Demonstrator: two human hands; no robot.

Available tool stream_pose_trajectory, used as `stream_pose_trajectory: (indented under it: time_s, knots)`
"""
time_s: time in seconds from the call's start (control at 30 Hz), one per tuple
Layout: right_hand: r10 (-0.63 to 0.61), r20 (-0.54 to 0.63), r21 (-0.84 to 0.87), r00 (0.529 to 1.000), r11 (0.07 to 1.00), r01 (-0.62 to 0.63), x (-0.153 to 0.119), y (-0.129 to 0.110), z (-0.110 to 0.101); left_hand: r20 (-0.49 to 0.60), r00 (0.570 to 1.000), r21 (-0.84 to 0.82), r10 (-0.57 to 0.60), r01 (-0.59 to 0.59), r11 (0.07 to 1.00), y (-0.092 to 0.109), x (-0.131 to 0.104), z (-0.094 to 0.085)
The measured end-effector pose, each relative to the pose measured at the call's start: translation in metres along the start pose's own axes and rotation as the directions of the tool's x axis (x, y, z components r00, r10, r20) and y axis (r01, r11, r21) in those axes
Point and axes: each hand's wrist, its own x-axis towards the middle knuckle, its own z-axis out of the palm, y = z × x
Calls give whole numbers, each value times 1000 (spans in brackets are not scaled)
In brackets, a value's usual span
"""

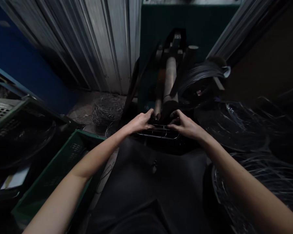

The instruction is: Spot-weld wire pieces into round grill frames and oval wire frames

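Note:
Both of my hands grip a thin metal wire frame (pixel 158 136) with rounded corners and cross wires, level in front of my lap. My left hand (pixel 144 121) pinches its left side, thumb above and fingers below. On the right side, my right hand (pixel 182 124) holds it in a similar pinch. The frame's far edge sits against or just under the end of a machine's metal rods (pixel 157 113); in the dark I cannot tell whether they touch. A thick pale cylinder (pixel 170 74) of the machine runs away from me above the frame.
A dark green machine body (pixel 148 29) rises ahead. Left stands a green plastic crate (pixel 46 172), with tangled wire (pixel 107 110) on the floor beyond. A wire coil (pixel 202 74) hangs at the right of the machine. More loose wire (pixel 263 175) lies by my right arm.

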Motion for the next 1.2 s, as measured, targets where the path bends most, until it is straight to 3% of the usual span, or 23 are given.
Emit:
stream_pose_trajectory:
  time_s: [0.27,0.4,0.73,0.83,1.0,1.2]
  knots:
    - [-44,-56,-35,997,998,42,24,6,2,4,1000,-71,3,-2,997,-12,13,-15]
    - [-61,-93,-119,994,992,50,30,9,2,4,1000,-62,19,-19,998,-18,20,-17]
    - [-57,-83,-133,995,990,45,32,4,0,39,999,-120,36,-31,992,-21,24,-17]
    - [-79,-75,-127,994,989,69,34,6,-1,33,998,-92,56,-53,994,-24,26,-20]
    - [-77,-66,-158,995,985,65,35,7,-2,207,976,-64,70,-58,996,-27,31,-28]
    - [-76,-51,-203,996,977,64,40,-1,-7,155,976,133,150,-171,976,-24,35,-27]
